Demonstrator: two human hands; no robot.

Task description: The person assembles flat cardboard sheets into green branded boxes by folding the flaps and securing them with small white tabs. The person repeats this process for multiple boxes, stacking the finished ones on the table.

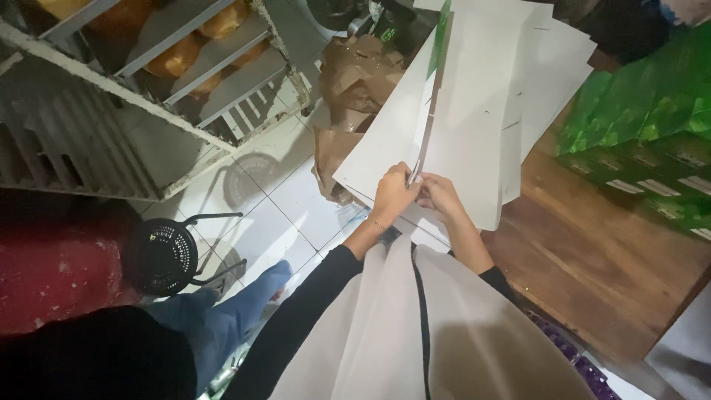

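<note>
White cardboard sheet (474, 126), a flat die-cut blank, was what we held at the edge of the wooden table (592, 259). It lay on a stack of similar white blanks (555, 59) that covered the far left part of the tabletop and overhung the table's edge above the tiled floor (289, 200). Its long axis ran away from us, from our hands up toward the top of the view, leaning slightly to the right; the near end pointed back at our chest. One panel of it stood folded up along that same line, showing a thin green edge (442, 30) near the top.

Our left hand (392, 196) had its fingers curled closed on the near edge of the raised panel, pinching it. Our right hand (442, 196) sat just beside it, touching it, fingers bent narrowly onto the same near edge; we could not tell exactly how much of the board it gripped.

As for containers, a metal rack (148, 89) stood to the left over the floor, and its upper shelves held rounded golden-brown loaves (178, 55). On the right of the table lay stacked green printed cartons (652, 148), flat or closed; we could not see anything inside them. Crumpled brown paper (355, 81) lay just beyond the stack's left edge. A small black round fan (167, 255) sat on the floor near a leg in blue jeans (222, 318).
</note>
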